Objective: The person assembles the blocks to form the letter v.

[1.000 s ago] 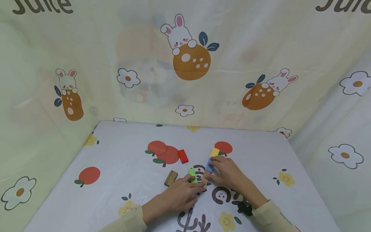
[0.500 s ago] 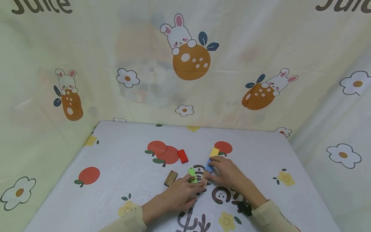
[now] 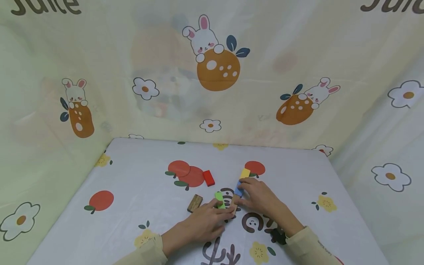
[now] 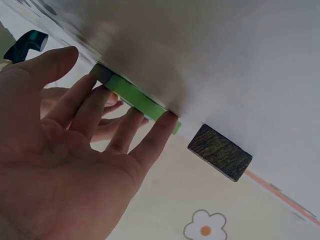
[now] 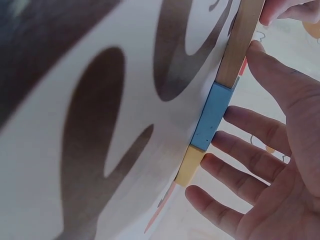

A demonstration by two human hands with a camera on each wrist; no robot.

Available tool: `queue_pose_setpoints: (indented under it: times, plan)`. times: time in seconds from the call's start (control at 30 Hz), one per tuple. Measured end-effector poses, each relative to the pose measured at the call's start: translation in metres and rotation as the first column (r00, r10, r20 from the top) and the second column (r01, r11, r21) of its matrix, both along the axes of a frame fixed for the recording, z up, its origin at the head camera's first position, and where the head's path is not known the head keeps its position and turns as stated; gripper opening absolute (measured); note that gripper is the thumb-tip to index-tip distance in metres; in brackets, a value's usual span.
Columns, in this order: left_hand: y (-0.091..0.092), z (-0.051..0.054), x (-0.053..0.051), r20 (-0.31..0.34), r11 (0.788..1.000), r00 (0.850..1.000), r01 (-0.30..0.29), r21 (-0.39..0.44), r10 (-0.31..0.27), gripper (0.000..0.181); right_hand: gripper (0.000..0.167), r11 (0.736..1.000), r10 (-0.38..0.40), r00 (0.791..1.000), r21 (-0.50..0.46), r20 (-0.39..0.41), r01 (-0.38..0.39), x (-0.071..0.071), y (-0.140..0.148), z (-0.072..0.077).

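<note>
In the head view a yellow block, a blue block and a pale wooden block lie end to end in a slanting row. My right hand is at the row's right side; in the right wrist view its extended fingertips rest along the blue block and reach the yellow block. My left hand lies left of the row, one finger at the pale block's near end. Other fingertips touch a green block, partly covered in the head view. Neither hand is curled round a block.
A dark brown wooden block lies left of the green one, close to my left hand. Farther back is a red block. The printed tablecloth meets a patterned curtain behind. A small black object sits by the right wrist.
</note>
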State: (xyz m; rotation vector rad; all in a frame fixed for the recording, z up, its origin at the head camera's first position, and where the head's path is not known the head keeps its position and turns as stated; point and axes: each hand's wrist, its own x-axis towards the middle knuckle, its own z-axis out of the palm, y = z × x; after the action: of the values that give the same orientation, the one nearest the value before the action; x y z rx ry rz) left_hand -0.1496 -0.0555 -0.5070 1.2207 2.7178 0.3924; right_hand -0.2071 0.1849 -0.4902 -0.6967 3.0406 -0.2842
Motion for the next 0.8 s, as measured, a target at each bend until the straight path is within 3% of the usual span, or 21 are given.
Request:
queue_pose_setpoints:
  times: [0.43, 0.8]
  plan:
    - [-0.0042, 0.0018, -0.0003, -0.041, 0.999, 0.999, 0.032, -0.019, -0.033, 0.059, 0.054, 1.0, -0.021, 0.999, 0.003, 0.044, 0.021, -0.0011, -0.0051, 0.005]
    - [-0.0039, 0.0061, -0.0027, -0.017, 0.998, 1.0, 0.02, 0.058, -0.019, 0.056, 0.056, 1.0, -0.006, 1.0, -0.012, 0.017, 0.006, -0.0007, -0.0003, 0.0018]
